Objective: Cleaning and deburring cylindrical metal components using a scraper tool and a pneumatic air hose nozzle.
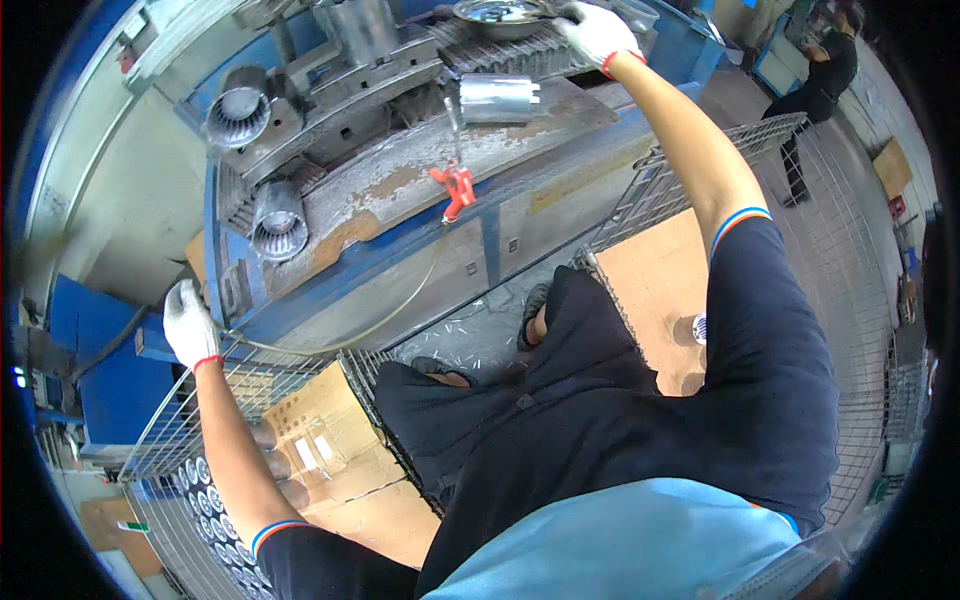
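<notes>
**One silver cylinder (498, 100) on its side, right hand (600, 38) nearer**

Cylinder rests on the worn metal surface (400, 175), far side of the person's knees. Long axis runs roughly left to right; notched end faces right, toward the right-hand side. It sits between the two hands, but much closer to the right: from that hand it lies to the left and a little nearer the body. Left hand (190, 325) well apart, off beyond the surface's left end.

Right hand: white glove, fingers partly curled at the right rim of a shiny round dish (503, 12). Contact looks likely; cannot tell whether the rim is gripped. Dish sits just beyond the cylinder, at the top edge of view.

Left hand: white glove, fingers loosely bent, above a wire basket (160, 450). Nothing visible in it; inner side hidden, so cannot tell how far open.

Red-handled tool (455, 188) nearer the body, thin nozzle pointing away toward the cylinder's left end. Two finned cylindrical parts (280, 228) farther left.
</notes>
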Tool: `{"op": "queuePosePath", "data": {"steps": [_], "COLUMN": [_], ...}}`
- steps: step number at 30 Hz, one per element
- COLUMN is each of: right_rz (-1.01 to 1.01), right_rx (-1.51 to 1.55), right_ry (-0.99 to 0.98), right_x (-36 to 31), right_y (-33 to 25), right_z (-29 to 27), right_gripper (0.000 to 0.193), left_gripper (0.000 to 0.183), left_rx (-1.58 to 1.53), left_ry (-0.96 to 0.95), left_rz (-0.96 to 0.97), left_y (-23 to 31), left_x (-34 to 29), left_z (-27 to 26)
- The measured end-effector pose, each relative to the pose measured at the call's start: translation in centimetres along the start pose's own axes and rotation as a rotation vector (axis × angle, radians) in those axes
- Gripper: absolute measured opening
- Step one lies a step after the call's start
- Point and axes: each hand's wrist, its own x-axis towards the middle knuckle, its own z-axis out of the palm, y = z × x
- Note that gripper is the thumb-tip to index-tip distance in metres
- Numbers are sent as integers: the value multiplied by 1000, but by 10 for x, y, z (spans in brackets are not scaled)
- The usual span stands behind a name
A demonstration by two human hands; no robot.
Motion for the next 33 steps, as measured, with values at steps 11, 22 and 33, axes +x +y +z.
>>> {"op": "queuePosePath", "data": {"steps": [11, 22, 33], "right_rz": [-101, -47, -99], "right_rx": [83, 962, 867], "right_ry": [200, 456, 233], "right_x": [-51, -34, 2], "right_y": [-5, -109, -208], "right_z": [-28, -61, -68], "right_gripper": [44, 30, 36], "left_gripper": [36, 38, 35], "left_rx": [-51, -80, -107], "left_ry": [3, 15, 11], "left_rz": [-12, -81, -80], "left_y": [4, 11, 11], "left_x": [-8, -12, -6], "left_z": [-6, -9, -6]}}
